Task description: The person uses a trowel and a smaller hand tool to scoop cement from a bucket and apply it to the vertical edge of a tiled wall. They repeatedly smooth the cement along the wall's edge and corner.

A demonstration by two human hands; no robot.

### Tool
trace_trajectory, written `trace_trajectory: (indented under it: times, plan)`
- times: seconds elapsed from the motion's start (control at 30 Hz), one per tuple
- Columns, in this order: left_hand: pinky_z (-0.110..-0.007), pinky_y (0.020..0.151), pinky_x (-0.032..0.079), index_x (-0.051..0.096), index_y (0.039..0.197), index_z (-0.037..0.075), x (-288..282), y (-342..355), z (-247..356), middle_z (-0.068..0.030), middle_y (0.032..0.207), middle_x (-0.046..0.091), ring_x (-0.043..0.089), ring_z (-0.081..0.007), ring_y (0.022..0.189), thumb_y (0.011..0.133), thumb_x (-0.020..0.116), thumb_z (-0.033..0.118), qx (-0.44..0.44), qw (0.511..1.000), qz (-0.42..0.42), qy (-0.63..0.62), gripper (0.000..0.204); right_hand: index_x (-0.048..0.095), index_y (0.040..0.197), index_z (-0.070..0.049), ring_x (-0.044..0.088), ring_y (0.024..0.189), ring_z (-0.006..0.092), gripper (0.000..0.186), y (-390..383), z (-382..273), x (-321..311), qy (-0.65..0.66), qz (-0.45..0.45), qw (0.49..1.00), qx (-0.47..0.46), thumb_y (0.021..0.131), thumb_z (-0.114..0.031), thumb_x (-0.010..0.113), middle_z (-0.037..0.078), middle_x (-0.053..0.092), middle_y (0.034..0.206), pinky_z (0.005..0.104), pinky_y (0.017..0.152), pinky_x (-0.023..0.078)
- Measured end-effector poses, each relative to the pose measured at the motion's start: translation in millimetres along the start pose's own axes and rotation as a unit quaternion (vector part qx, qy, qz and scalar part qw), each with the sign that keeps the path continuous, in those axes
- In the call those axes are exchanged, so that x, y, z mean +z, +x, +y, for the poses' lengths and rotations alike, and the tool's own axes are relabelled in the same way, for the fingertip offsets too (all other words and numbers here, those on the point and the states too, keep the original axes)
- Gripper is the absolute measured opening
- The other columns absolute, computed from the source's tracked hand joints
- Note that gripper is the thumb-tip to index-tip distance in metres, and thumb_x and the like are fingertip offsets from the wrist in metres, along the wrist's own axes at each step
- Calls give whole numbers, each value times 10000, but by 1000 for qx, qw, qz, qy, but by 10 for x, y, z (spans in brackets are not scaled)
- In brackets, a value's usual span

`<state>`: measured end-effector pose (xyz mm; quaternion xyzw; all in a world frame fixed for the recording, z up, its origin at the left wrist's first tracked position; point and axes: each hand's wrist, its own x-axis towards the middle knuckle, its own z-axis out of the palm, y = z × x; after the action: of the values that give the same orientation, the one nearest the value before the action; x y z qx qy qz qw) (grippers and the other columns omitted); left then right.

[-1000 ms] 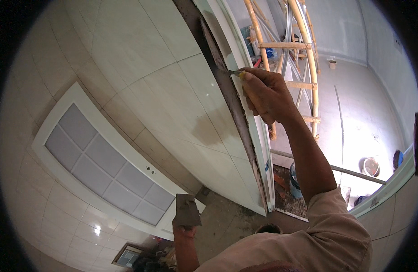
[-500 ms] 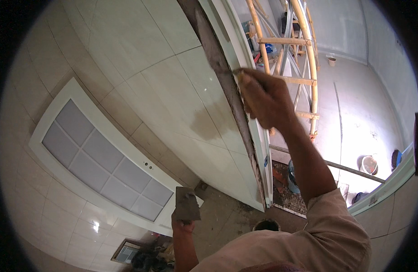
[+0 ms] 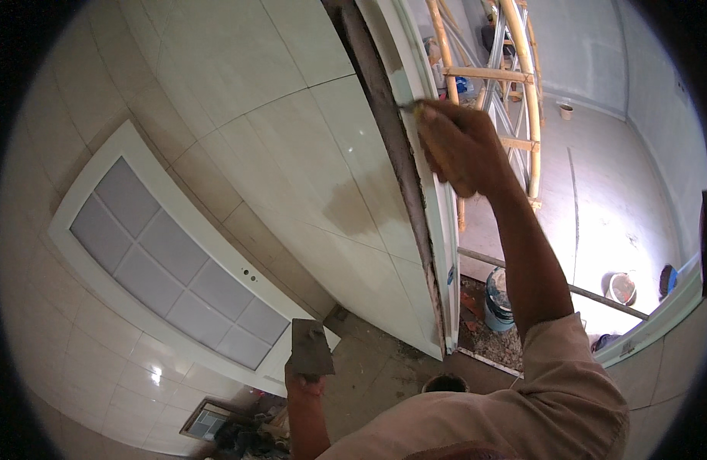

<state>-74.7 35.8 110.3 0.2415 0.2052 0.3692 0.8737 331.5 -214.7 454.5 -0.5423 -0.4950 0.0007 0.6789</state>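
Observation:
My right hand (image 3: 465, 149) is closed around a small putty knife (image 3: 419, 112) with a yellowish handle. Its thin blade touches or nearly touches the white door frame (image 3: 448, 257), beside a rough grey mortar strip (image 3: 403, 165) running between frame and tiled wall. Most of the handle is hidden in my fingers. Lower down, my left hand (image 3: 304, 383) grips a flat, dark rectangular plate (image 3: 312, 351) from below, with a small lump of grey mortar on top. My left fingers are mostly hidden beneath it.
A white door with frosted panes (image 3: 169, 253) leans against the left wall. Beyond the doorway stand a bamboo ladder (image 3: 534, 115), a blue bucket (image 3: 498, 303) and a white bucket (image 3: 620, 288). A bar (image 3: 606, 302) crosses the opening. Another container (image 3: 445, 382) is near my body.
My right hand has moved slightly up and right, taking the knife's blade from the mortar strip to the door frame's edge. My left hand holds the plate almost where it was.

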Motion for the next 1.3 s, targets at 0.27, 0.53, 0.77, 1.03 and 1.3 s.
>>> trace_trajectory:
  times: [0.27,0.53,0.77,1.03,1.3]
  plan:
    - [-464,687,634,606,1224,19,215,153,-135,-174,1121,688,707,-335,948,943,590,257,31,999,9,18,368,648,1095,9,560,472,128,384,334,-395,-172,95,9,993,-67,1069,-343,498,56,566,618,288,421,490]
    - [-354,461,572,620,1209,87,456,168,-227,-92,1035,705,716,-246,837,981,563,385,-4,998,54,-13,378,637,1129,22,569,479,134,387,793,-609,-306,71,-16,994,-80,1050,-341,532,80,591,671,290,420,497]
    - [-434,704,612,619,1214,81,92,282,-90,-84,1094,699,704,-268,927,1008,540,342,6,996,-87,22,342,657,1036,11,577,491,141,386,799,-739,-85,23,12,998,-64,1032,-361,550,72,589,653,291,437,485]
    - [-475,901,581,609,1242,43,-1,395,-82,-130,1165,685,680,-294,1060,988,569,259,38,996,-83,21,336,697,1051,-33,562,523,133,340,577,-825,291,-143,93,985,16,1019,-342,560,25,557,674,305,450,469]
    - [-496,895,586,615,1246,17,162,500,-66,-145,1162,692,689,-314,1054,946,590,238,-3,998,-59,-32,373,655,1112,31,564,481,120,386,459,-867,60,60,73,992,-78,1038,-331,543,63,602,684,274,404,448]
